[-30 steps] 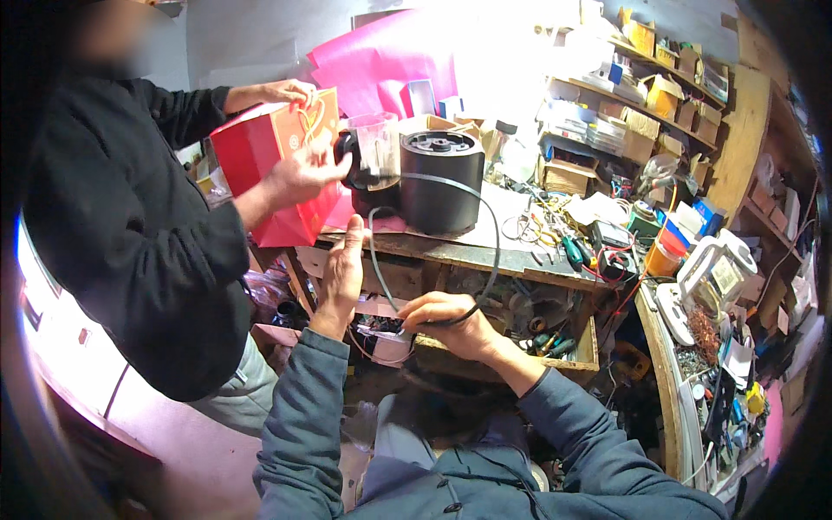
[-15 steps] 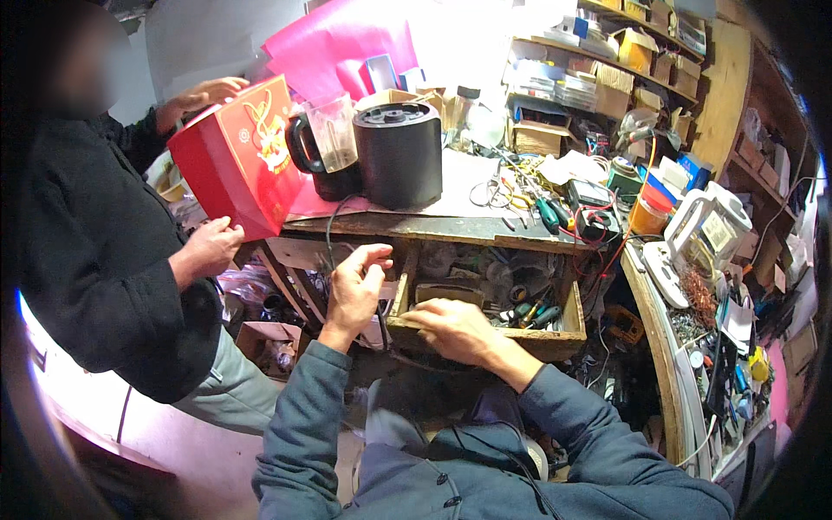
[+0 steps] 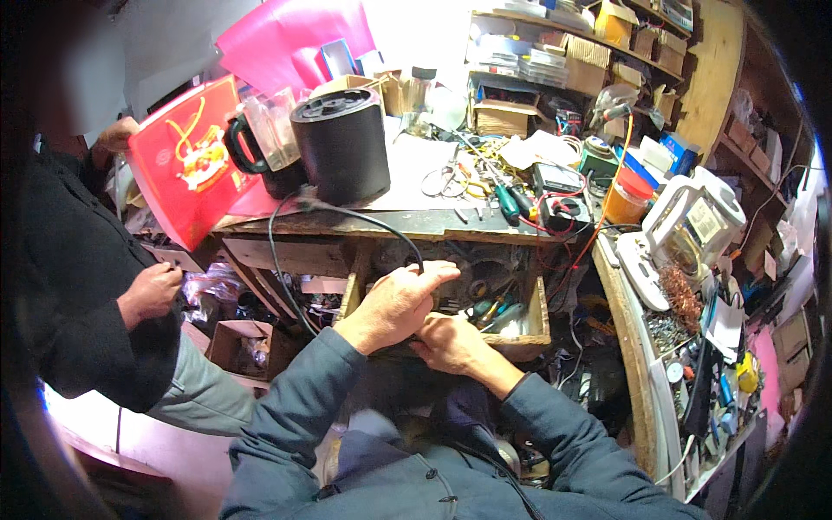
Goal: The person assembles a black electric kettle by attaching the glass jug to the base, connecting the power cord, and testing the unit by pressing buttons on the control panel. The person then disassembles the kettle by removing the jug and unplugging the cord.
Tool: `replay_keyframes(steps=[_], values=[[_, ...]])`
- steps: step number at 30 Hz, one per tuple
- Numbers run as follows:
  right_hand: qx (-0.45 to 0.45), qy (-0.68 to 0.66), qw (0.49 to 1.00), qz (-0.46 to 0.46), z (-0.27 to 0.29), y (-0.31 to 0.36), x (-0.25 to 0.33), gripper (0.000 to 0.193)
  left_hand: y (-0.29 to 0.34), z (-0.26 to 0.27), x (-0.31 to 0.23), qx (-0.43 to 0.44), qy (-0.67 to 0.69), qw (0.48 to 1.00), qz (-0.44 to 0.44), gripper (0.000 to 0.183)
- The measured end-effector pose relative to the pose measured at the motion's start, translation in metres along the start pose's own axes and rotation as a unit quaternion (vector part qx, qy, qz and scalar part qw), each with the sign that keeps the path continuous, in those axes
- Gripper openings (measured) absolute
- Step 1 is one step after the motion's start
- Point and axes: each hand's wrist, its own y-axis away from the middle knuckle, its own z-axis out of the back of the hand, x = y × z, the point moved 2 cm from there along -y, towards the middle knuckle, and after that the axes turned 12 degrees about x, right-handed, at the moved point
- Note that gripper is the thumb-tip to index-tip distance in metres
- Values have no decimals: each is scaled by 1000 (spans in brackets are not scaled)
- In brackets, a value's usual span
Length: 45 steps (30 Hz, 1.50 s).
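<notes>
A black power cord (image 3: 368, 216) runs from beside a black cylindrical appliance base (image 3: 342, 152) to my left hand (image 3: 392, 305), whose fingers are closed round it over the drawer. Just below and right of it, my right hand (image 3: 457, 345) has its fingers curled in close to the left one; what it grips is hidden. Another stretch of dark cord loops down at the left of my left wrist. Under both hands lies the pulled-out wooden drawer (image 3: 518, 351), with several dark-handled tools inside. A jug with a black handle (image 3: 271, 139) stands beside the base on the bench.
At left a person in a dark jacket (image 3: 82, 286) stands by a red gift bag (image 3: 184, 160). Pliers, screwdrivers (image 3: 507, 204), wires and an orange tub (image 3: 629, 198) crowd the bench (image 3: 416, 227). A white appliance (image 3: 693, 227) stands on the cluttered right-hand bench.
My left hand has moved right and taken hold of the cord, drawing it across. My right hand has come beneath it. The person's lower hand has left the red bag. The view has shifted right.
</notes>
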Motion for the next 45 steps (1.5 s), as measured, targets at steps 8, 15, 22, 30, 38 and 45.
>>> replay_keyframes(steps=[8, 15, 22, 30, 38, 45], values=[[-58, 19, 998, 27, -22, 3, -19, 27, -2, -36, -9, 20, -53, 996, -69, 43], [-54, -467, 881, -58, 7, 8, -20, 36, 46, -30, -48, 38, -8, 994, -98, 31], [-74, -772, 615, 140, 69, -7, 17, 80, 88, -20, -46, 333, -30, 942, 40, 26], [-156, -564, 811, -22, 67, -42, 21, 35, 82, 36, -47, 366, 162, 911, -101, 36], [-230, -316, 911, -131, 30, 27, -32, 29, 22, 199, 123, -207, -252, 944, 54, 78], [-282, -328, 891, -139, 16, 35, -49, 32, -5, 256, 235, -109, -194, 958, 181, 90]])
